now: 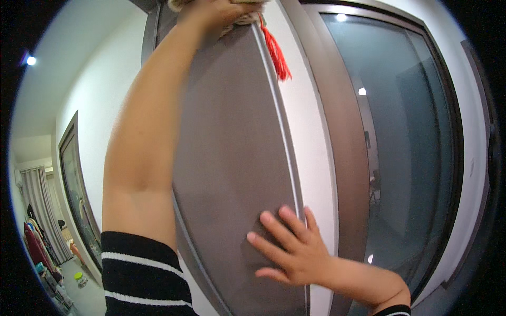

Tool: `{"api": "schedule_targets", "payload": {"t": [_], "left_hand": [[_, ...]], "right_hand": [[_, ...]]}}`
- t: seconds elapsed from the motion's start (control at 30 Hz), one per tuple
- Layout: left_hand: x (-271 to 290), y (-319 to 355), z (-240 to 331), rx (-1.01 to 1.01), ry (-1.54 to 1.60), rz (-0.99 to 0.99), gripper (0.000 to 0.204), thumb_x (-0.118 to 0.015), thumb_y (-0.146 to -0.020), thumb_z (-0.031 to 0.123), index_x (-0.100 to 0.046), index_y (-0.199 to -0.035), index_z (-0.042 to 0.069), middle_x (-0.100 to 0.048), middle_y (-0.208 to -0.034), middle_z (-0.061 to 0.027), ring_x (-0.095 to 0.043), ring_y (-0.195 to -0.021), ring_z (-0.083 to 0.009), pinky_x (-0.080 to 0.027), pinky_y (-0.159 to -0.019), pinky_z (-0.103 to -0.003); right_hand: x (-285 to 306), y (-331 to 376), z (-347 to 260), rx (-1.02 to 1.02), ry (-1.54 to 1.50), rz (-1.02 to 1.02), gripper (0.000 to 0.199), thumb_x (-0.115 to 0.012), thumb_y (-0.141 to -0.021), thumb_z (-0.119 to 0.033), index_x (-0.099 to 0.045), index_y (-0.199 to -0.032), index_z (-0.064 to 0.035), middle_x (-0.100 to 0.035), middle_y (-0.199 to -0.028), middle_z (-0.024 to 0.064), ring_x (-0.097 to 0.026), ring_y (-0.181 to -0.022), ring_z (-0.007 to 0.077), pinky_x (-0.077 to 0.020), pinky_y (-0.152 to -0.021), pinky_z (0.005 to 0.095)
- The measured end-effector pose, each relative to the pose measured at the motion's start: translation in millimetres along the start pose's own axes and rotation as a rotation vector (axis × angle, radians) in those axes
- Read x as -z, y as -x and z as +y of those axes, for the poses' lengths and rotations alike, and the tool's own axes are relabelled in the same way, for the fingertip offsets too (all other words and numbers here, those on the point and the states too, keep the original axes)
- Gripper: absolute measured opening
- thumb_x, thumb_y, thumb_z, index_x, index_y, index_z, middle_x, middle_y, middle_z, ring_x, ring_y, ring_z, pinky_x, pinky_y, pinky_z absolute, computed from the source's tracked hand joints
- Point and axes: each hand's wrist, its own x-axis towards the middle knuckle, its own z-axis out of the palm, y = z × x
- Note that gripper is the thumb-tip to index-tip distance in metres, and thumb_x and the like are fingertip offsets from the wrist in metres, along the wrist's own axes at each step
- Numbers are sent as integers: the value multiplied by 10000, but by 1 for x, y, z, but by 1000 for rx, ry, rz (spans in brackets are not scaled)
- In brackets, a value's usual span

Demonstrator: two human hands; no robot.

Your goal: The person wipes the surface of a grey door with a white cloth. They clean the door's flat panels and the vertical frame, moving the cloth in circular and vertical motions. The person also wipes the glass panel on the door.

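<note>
A tall grey-brown door panel (232,147) fills the middle of the view. My left hand (219,11) is stretched up to the panel's top edge, closed over a beige cloth-like thing (247,18) from which a red tassel (276,52) hangs down the panel. Most of that thing is hidden under the hand and by the top of the picture. My right hand (287,250) lies flat on the lower part of the panel, fingers spread, holding nothing.
A white strip of wall (311,158) and a brown frame (348,158) around a large glass pane (406,147) stand to the right. At far left are a white wall, another dark-framed door (76,189), a curtain and hanging clothes (34,242).
</note>
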Motion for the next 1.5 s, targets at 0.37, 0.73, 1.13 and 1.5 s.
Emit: {"api": "schedule_targets", "payload": {"t": [0.37, 0.73, 1.13, 1.5], "left_hand": [[-27, 171, 63, -176, -87, 199, 511, -615, -832, 347, -565, -1298, 143, -604, -1204, -173, -529, -1176, -351, -406, -976, -450], [-5, 492, 191, 626, 1273, -418, 643, -753, -708, 396, -563, -1269, 145, -509, -1330, -94, -458, -1227, -300, -318, -1010, -505], [46, 339, 219, 762, 1717, -254, 930, -823, -673, 285, -306, -1419, 82, -415, -1395, -138, -466, -1257, -264, -430, -1049, -421], [-37, 310, 191, 174, 21, 9, 631, -467, -944, 455, -384, -1421, 50, -346, -1486, -211, -236, -1420, -384, -89, -1146, -533]], "right_hand": [[-10, 41, -21, 7, 74, 168, 506, -534, -907, -465, -542, -1317, -169, -401, -1462, 137, -298, -1389, 332, -90, -1147, 531], [1, 50, -58, 3, -251, 175, 631, -656, -820, -458, -505, -1379, -207, -317, -1485, 206, -292, -1378, 359, -210, -1123, 478], [38, 35, -40, -58, -470, 640, 640, -809, -666, -178, -582, -1264, -149, -433, -1333, 222, -457, -1204, 392, -393, -1002, 449], [14, 8, 30, -87, -412, 660, 702, -749, -676, -100, -549, -1327, -269, -239, -1480, 208, -253, -1337, 456, -205, -1121, 534]]}}
